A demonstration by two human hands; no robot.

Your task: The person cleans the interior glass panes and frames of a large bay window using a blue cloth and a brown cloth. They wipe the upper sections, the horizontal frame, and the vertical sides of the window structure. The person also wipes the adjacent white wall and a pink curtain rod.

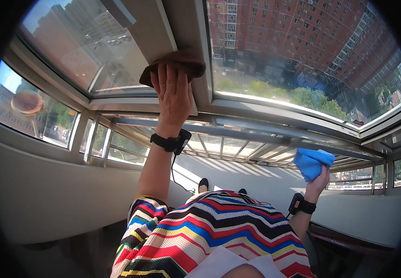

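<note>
My left hand presses a dark brown cloth flat against the window frame between two glass panes, its fingers spread over the cloth. Off to the right, my right hand grips a folded blue cloth near the metal railing, away from the glass. The large right pane has hazy smudges, and a red-brick building shows through it. The left pane stands beside the brown cloth. Each wrist wears a black strap with a small box and a cable.
A metal guard rail runs below the windows, with slatted bars under it. A round wooden-looking object shows at the far-left pane. White wall panels curve around both sides. My feet in dark shoes are on the sunlit floor.
</note>
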